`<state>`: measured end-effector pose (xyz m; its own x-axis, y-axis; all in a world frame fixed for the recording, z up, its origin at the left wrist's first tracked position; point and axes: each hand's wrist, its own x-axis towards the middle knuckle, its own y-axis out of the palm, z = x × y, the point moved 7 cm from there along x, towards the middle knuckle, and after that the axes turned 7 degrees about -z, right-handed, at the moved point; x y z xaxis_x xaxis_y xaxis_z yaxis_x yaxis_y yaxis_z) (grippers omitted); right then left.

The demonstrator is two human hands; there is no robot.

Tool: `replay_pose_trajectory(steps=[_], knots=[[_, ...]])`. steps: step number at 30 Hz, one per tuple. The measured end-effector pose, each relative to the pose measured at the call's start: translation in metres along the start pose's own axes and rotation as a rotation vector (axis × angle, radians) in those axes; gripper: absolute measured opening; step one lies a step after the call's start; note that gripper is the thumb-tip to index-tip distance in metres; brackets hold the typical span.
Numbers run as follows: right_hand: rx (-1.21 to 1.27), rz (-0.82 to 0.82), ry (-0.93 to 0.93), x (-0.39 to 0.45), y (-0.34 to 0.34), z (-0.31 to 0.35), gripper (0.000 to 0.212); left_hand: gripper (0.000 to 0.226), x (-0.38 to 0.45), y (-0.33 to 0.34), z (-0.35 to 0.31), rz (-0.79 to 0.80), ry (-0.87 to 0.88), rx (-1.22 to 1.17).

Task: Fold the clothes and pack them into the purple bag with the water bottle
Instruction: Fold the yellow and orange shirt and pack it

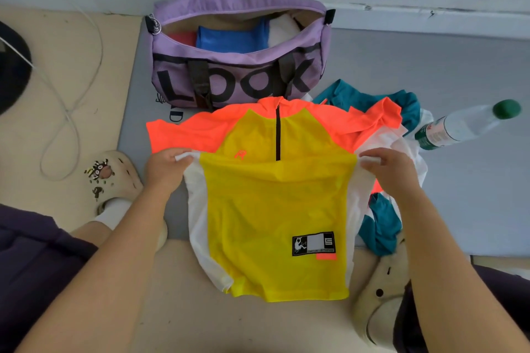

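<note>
While lying front-up across the grey mat (447, 71), one yellow shirt (275, 209) being pinched at both white side panels: left hand (165, 169) fingers curling onto the left edge, right hand (390, 172) fingers clamping the right. Sitting open just behind, one purple bag (238, 46). Lying at right, one teal garment (381, 223) and one water bottle (459, 126).

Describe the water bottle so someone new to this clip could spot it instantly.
Start at the purple bag by the wall and go right and down across the grey mat. Beyond the teal garment is the water bottle: clear plastic, green cap, green label, the only hard item among the fabrics.
</note>
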<state>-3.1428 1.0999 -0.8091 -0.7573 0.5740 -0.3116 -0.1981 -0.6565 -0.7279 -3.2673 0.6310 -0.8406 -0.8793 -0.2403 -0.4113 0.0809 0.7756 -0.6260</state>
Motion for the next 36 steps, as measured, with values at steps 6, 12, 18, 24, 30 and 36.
replay_pose_trajectory(steps=[6, 12, 18, 24, 30, 36], knots=[[-0.047, -0.189, -0.121, 0.009, -0.013, 0.014, 0.017, 0.039, 0.001, -0.004, -0.022, -0.076, 0.256, 0.18], [0.267, -0.08, 0.075, 0.01, 0.005, 0.008, 0.024, 0.028, 0.001, 0.012, -0.02, 0.031, 0.012, -0.178], [0.118, -0.183, 0.171, 0.01, 0.001, -0.018, 0.008, 0.02, 0.009, 0.004, 0.009, -0.144, -0.019, 0.082], [-0.094, -0.151, 0.176, 0.016, 0.007, -0.027, 0.025, 0.029, 0.018, 0.014, 0.027, -0.082, 0.011, 0.255], [-0.385, -0.276, -0.263, 0.007, 0.022, 0.036, 0.018, 0.014, 0.01, 0.042, -0.03, -0.087, 0.399, 0.385], [-0.36, 0.152, -0.43, 0.0, 0.09, 0.071, 0.034, 0.034, -0.007, 0.116, -0.063, 0.332, 0.533, 0.459]])
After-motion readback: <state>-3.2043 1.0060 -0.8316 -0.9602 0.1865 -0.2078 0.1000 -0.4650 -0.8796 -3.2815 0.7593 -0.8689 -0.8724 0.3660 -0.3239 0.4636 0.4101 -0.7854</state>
